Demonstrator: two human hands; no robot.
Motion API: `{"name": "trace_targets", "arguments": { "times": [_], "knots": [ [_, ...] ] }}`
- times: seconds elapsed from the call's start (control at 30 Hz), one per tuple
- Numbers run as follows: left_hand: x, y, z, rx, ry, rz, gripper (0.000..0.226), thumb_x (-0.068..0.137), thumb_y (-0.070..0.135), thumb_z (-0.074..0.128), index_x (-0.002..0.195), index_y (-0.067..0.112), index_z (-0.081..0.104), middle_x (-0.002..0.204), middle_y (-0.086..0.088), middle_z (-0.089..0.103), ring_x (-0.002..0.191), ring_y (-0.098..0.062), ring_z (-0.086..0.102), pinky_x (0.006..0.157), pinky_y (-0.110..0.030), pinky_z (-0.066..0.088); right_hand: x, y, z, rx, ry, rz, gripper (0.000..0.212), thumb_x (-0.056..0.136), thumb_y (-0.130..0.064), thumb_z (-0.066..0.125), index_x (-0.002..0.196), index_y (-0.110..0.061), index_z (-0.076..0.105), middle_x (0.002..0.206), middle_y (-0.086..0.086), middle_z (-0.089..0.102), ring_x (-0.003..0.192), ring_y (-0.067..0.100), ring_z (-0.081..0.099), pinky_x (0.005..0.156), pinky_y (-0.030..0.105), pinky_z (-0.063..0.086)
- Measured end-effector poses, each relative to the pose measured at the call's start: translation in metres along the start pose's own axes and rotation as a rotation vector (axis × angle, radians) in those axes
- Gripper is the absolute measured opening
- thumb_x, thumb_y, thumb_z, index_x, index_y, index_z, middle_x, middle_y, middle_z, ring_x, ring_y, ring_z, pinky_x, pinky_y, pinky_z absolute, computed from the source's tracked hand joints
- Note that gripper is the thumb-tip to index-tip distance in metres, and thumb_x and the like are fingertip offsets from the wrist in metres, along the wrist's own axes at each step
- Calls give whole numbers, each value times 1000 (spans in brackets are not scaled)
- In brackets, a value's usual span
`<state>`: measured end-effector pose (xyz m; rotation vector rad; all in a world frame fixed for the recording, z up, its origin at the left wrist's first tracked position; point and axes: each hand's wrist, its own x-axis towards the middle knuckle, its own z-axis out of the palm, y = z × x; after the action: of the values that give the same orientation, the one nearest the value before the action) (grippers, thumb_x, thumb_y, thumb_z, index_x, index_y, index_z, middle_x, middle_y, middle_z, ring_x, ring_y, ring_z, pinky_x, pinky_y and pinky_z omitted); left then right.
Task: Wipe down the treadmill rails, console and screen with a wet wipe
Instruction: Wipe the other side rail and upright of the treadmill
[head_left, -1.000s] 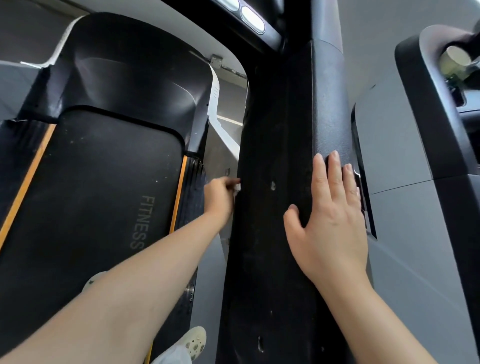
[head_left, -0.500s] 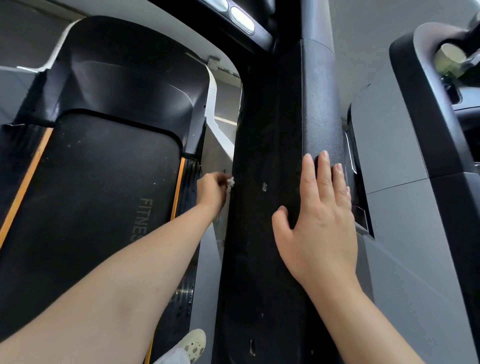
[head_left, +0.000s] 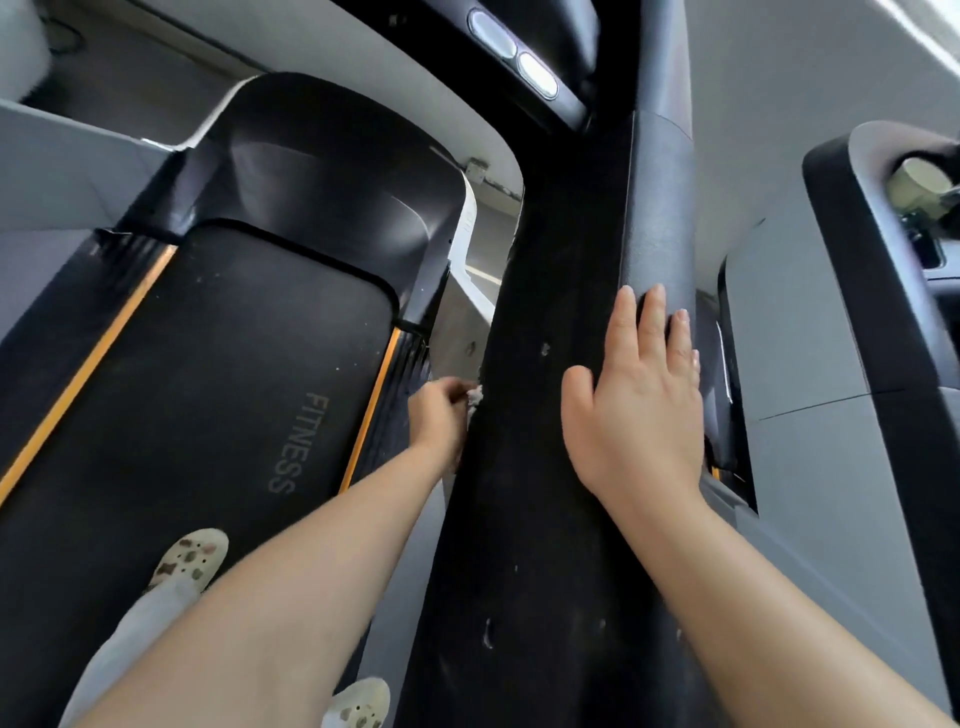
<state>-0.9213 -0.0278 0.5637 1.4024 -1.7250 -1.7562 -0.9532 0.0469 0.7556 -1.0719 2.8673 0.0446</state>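
belt (head_left: 218, 374) reads "FITNESS" | my left hand (head_left: 441, 415) pinches wet wipe (head_left: 474, 397) against black rail (head_left: 545, 467) inner edge | my right hand (head_left: 641, 410) flat on rail, fingers straight | shoe (head_left: 189, 561) on belt

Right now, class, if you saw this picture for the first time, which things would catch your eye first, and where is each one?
The wide black padded rail runs up the middle of the view, with the right hand lying flat on it, fingers straight. At the rail's left edge, the left hand pinches a small white wet wipe against it. To the left lies the dark treadmill belt, marked FITNESS and edged in orange, with pale shoes on it.
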Motion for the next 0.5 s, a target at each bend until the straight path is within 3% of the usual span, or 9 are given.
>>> {"name": "trace_targets", "arguments": {
  "times": [0.17,0.37,0.5],
  "knots": [
    [-22,12,-7,-76,63,95,27,88,-5,50,102,7,70,97,-4,68,84,-5,55,62,-3,38,-2,-1,3,10,8,-9,67,95,-25,31,152,-17,-2,160,4,-9,146,23,-11,118,37,-3],
    [-102,-3,-24,-166,55,284,23,86,-5,59,100,8,73,88,11,63,84,10,56,75,1,39,-3,-2,3,-7,-1,3,66,95,-27,29,152,-16,-3,160,5,-10,146,22,-12,118,35,-5],
    [-62,14,-19,-187,23,188,25,90,-4,53,104,7,71,91,7,62,83,0,57,72,5,36,-4,-5,3,-11,3,26,66,96,-27,31,152,-17,-2,160,3,-9,146,21,-11,119,35,-2]
  ]
}}
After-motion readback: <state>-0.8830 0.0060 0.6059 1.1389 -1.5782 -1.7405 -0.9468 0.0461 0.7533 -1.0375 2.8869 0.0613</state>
